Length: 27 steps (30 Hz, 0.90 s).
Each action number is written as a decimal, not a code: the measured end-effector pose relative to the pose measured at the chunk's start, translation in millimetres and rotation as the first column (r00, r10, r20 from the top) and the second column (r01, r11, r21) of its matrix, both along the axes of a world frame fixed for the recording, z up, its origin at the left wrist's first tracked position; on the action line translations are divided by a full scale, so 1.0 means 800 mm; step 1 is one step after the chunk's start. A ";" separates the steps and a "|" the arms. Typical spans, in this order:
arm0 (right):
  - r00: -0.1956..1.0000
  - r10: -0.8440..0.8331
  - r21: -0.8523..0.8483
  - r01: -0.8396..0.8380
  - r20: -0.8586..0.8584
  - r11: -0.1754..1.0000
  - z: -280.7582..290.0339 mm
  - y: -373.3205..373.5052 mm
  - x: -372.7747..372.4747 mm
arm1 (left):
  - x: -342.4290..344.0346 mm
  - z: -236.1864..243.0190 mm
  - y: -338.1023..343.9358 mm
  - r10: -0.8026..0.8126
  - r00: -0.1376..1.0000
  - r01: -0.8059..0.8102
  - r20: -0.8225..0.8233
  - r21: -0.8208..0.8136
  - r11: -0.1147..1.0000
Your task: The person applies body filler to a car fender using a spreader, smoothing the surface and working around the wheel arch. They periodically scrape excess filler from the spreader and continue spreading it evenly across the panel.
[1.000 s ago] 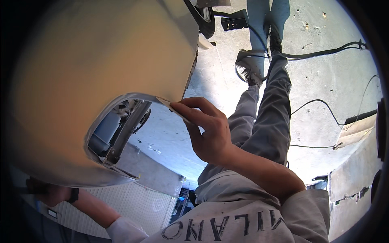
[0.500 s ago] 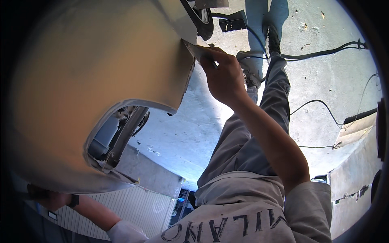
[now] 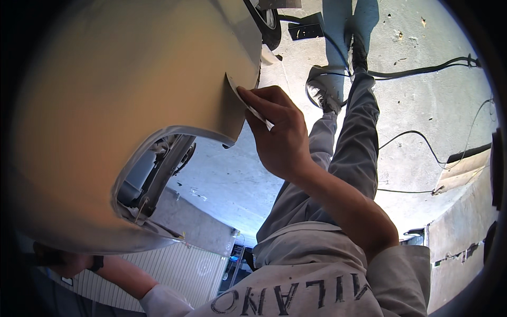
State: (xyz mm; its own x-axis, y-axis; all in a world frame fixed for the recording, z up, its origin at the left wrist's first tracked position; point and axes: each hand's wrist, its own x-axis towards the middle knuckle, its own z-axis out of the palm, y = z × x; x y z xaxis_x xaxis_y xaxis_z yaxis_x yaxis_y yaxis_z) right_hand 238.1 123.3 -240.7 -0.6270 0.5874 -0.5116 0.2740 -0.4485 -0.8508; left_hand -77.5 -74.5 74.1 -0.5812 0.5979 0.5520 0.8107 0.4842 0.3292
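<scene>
Right hand (image 3: 282, 134) lower on car panel (image 3: 132, 90) now, fingers (image 3: 259, 103) pinching sanding sheet (image 3: 248, 103) flat against it.

sanding sheet (image 3: 248, 101) | thin, pale, flat | tilted, pressed against panel edge | car body panel (image 3: 132, 105) | beige, curved, matte

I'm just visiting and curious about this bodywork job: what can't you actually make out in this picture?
- Left hand: in the head view it sits under the car panel, in dark shadow, so its grip is unreadable.
- Sheet pinched by the right hand: seen edge-on, fingers cover part; its kind is unclear.
- Parts inside the panel's opening: too dark.
- Second person's legs: cut off by the top edge.
</scene>
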 end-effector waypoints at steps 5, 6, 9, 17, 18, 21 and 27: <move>0.998 -0.024 0.090 0.029 -0.054 0.995 0.042 -0.031 0.008 | -0.016 0.012 -0.018 -0.055 0.994 0.039 -0.091 -0.167 0.985; 0.996 -0.050 0.054 0.054 -0.074 0.997 0.050 -0.037 0.009 | -0.020 0.016 -0.024 -0.066 0.996 0.071 0.056 -0.084 0.994; 0.992 -0.019 0.067 0.027 -0.121 0.997 0.064 -0.041 0.021 | -0.033 0.029 -0.037 -0.229 0.783 0.093 0.578 0.255 0.962; 0.969 0.109 -0.060 -0.098 0.224 0.993 -0.040 0.039 0.029 | -0.037 0.027 -0.046 -0.163 0.948 0.192 0.273 -0.080 0.978; 0.957 0.136 0.016 -0.145 0.256 0.989 -0.051 0.044 0.021 | -0.035 0.025 -0.044 -0.165 0.962 0.193 0.217 -0.118 0.974; 0.979 0.081 0.117 -0.104 0.188 0.988 -0.064 0.050 0.001 | -0.027 0.018 -0.041 -0.145 0.989 0.146 0.015 -0.155 0.977; 0.993 0.049 0.044 -0.055 0.110 0.998 -0.028 0.033 -0.009 | -0.036 0.023 -0.045 -0.117 0.983 0.118 0.140 0.004 0.993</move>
